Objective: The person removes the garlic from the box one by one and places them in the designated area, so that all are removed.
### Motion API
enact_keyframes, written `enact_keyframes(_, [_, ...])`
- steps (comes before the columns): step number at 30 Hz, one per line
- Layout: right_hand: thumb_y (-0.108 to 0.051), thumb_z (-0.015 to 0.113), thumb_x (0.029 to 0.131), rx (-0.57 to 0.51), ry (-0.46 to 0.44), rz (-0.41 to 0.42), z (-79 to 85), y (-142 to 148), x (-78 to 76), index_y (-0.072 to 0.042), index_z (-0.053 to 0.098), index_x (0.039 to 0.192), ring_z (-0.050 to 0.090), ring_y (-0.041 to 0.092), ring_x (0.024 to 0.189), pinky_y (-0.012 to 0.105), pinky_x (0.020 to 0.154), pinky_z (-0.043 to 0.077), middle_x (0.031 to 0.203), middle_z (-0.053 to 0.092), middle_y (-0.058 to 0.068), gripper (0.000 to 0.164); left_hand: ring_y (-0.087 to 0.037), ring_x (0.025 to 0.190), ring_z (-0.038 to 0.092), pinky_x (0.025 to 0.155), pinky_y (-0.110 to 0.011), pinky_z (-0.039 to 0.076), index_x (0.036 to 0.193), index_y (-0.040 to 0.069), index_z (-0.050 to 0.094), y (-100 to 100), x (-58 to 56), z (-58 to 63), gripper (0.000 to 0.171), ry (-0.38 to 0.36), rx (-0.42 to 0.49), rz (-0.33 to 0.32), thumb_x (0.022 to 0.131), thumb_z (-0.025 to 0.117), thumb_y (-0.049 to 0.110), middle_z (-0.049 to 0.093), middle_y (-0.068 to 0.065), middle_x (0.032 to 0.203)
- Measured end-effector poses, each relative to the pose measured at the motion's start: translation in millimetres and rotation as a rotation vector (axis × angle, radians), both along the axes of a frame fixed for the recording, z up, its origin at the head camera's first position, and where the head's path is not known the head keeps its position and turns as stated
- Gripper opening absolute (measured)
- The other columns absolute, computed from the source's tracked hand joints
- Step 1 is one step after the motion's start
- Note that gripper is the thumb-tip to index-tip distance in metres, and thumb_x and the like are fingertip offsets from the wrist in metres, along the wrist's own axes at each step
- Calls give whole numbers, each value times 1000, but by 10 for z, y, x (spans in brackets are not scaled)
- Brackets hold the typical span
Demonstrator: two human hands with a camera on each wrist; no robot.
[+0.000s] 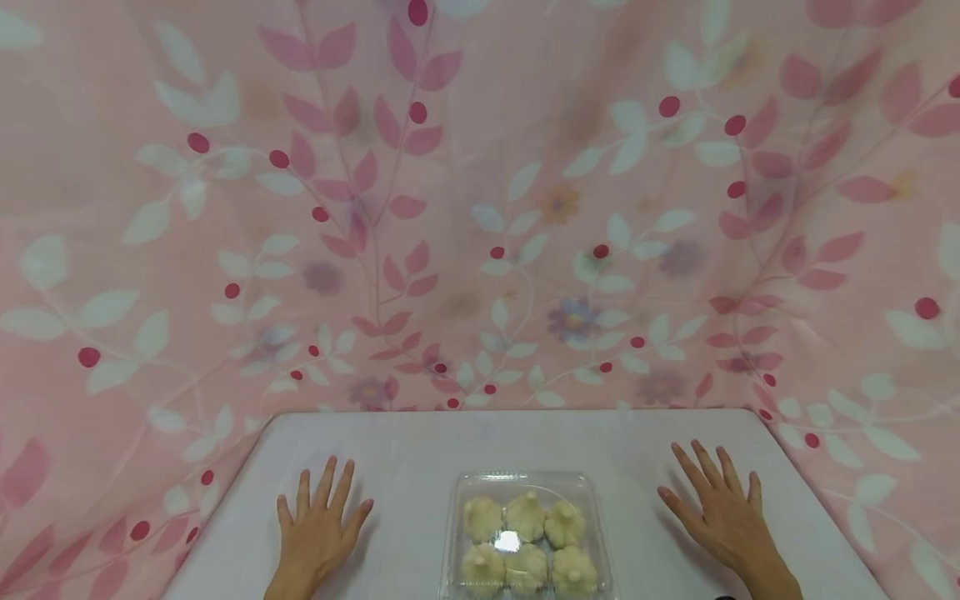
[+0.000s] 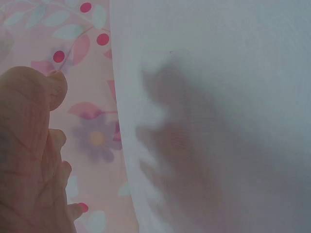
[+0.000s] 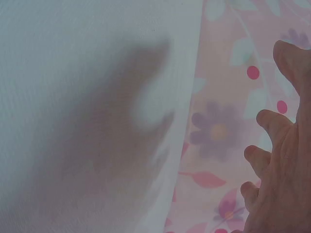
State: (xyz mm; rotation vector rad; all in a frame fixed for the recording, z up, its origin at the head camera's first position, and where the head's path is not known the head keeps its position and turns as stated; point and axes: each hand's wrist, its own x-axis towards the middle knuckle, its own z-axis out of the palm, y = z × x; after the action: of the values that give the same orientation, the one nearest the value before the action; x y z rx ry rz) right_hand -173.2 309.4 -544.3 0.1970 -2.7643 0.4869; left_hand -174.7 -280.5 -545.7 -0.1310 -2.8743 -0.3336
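Note:
A clear plastic box (image 1: 531, 481) with several garlic bulbs (image 1: 525, 517) in it lies on the white table (image 1: 405, 450), between the two hands. To its left, the left hand (image 1: 318, 525) is held with fingers spread and straight, apart from the box and holding nothing. On the other side the right hand (image 1: 723, 512) is spread in the same way, palm down, also holding nothing. Both wrist views show the hands' shadows on the white surface, with the left hand (image 2: 29, 155) and right hand (image 3: 284, 160) at the outer edges of the pictures.
A pink curtain (image 1: 465, 317) with a leaf and flower print hangs behind the table and down its sides. A small dark object (image 1: 724, 597) shows at the bottom edge near the right wrist.

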Motion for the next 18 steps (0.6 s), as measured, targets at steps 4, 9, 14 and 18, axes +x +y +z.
enact_keyframes(4, [-57,54,95,12,-17,-9,-7,21,-12,-24,29,156,10,46,144,77,100,-10,155,30,20,74,-56,140,10,99,-79,-4,156,18,28,1,-14,-5,73,9,3,-1,98,45,59,21,-16,160])
enact_keyframes(9, [-58,53,95,13,-32,-15,10,32,-11,-25,28,156,10,47,143,74,99,-16,155,30,20,74,-54,141,10,101,-77,-3,157,20,27,22,-40,8,73,54,1,-12,98,46,58,23,-15,160])
enact_keyframes(14, [-57,53,95,2,-43,-14,41,2,30,-25,27,157,12,48,143,75,98,-15,155,31,20,74,-55,139,14,100,-78,2,154,16,33,42,-41,5,72,77,1,-26,97,49,57,26,-17,158])
enact_keyframes(18, [-56,54,95,-13,-39,-14,51,-33,55,-24,29,156,13,47,143,78,98,-10,155,32,20,74,-55,140,13,101,-77,-2,155,17,30,45,-33,11,72,40,14,-29,98,47,57,23,-16,160])
